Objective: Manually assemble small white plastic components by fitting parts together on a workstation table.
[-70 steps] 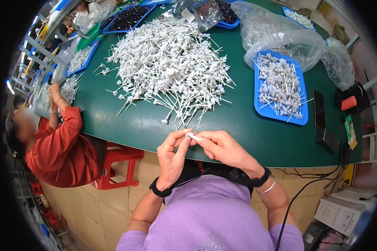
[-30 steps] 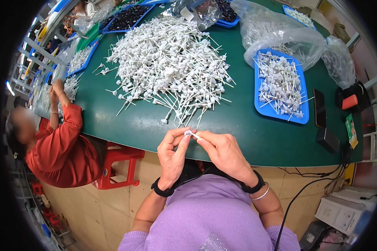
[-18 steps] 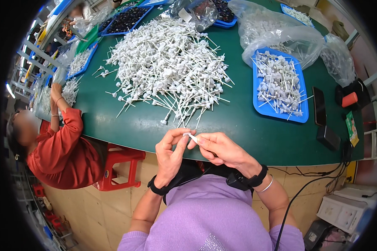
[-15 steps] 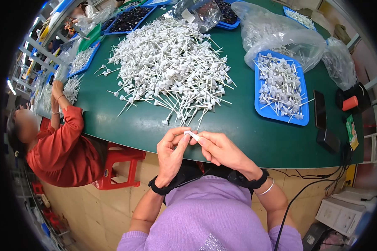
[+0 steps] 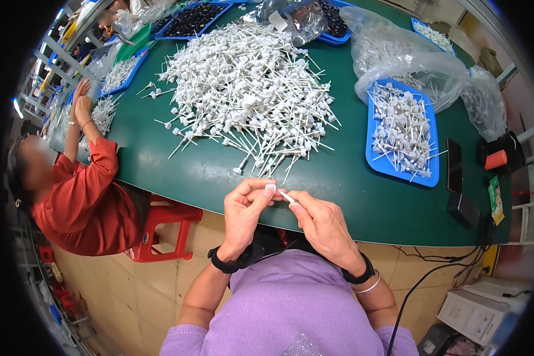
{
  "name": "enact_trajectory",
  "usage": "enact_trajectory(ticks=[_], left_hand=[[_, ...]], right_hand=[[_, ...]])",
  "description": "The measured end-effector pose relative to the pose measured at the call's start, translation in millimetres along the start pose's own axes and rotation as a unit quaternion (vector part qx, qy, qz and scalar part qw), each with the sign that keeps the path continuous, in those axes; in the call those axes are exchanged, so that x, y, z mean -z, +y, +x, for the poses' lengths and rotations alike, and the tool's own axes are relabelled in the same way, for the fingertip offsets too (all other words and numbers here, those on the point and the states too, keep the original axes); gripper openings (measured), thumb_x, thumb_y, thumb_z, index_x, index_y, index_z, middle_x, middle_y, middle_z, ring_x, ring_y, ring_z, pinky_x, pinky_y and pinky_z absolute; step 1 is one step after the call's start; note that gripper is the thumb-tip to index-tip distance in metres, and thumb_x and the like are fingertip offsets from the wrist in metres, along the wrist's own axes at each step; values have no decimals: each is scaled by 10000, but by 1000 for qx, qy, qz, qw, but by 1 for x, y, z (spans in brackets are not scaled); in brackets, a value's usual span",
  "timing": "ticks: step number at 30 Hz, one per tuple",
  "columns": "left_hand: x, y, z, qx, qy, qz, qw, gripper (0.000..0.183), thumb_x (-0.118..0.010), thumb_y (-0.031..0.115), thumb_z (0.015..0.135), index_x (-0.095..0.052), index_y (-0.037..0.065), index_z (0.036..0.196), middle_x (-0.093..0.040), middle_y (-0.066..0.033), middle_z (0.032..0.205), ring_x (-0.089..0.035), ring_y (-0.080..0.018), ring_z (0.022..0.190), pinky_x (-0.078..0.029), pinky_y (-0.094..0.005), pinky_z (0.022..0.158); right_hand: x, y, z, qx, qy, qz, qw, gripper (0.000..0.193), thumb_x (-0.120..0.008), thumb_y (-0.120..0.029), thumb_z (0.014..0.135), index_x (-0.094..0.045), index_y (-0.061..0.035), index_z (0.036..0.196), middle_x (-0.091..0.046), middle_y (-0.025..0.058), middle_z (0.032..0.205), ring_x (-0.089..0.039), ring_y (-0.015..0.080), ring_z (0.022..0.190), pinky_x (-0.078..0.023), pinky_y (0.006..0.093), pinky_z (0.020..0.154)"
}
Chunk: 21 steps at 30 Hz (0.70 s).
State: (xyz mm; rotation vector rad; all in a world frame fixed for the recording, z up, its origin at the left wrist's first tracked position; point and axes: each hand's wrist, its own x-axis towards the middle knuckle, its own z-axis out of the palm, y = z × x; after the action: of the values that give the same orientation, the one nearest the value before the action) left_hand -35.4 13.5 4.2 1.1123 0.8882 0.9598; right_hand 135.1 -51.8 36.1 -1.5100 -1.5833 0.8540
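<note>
Between the thumb and fingers of my left hand [image 5: 243,207] is a small white plastic cap [image 5: 270,187]. My right hand [image 5: 321,218] pinches a thin white stick [image 5: 287,197], its tip pointing at the cap with a small gap between them. Both hands are held just above the near edge of the green table, close together. Beyond them spreads a large heap of white sticks with white heads [image 5: 249,89]. Several similar pieces fill a blue tray [image 5: 374,163] on the right.
Clear plastic bags [image 5: 409,50] lie behind the tray. A dark phone [image 5: 454,165] and a black box [image 5: 463,209] are at the right. To the left, a person in a red top [image 5: 86,199] sits on a red stool [image 5: 166,228]. Trays of dark parts [image 5: 194,21] stand at the back.
The stick and the cap, which were touching, are now slightly apart. My right hand has drawn back and turned. At the left, the co-worker's hands have risen.
</note>
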Motion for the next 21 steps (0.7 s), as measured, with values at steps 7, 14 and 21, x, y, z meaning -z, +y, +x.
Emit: enact_trajectory(ticks=[7, 14, 21], left_hand=[[0, 7, 0, 32, 4, -6, 999, 188, -608, 81, 974, -648, -33, 1118, -740, -157, 967, -717, -183, 883, -522, -278, 792], [-15, 21, 1, 55, -32, 11, 998, 201, -609, 100, 980, -655, -31, 1126, -738, -155, 986, -720, -190, 909, -544, -274, 785], [-132, 69, 90, -114, -239, 3, 964, 447, -646, 110, 963, -511, 38, 1383, -606, -129, 1286, -612, -149, 1116, -504, -285, 939]], right_hand=[[1, 8, -3, -12, 33, 13, 999, 180, -579, -153, 983, -619, -62, 1133, -626, 176, 764, -616, 386, 678, -462, 447, 593], [17, 24, -22, -26, 101, 24, 994, 172, -579, -61, 974, -651, 13, 1112, -570, 64, 646, -538, 119, 550, -423, 282, 524], [42, 34, -47, -90, 157, 34, 983, 190, -556, -64, 991, -659, 30, 1120, -562, 16, 672, -502, 65, 588, -387, 240, 526]])
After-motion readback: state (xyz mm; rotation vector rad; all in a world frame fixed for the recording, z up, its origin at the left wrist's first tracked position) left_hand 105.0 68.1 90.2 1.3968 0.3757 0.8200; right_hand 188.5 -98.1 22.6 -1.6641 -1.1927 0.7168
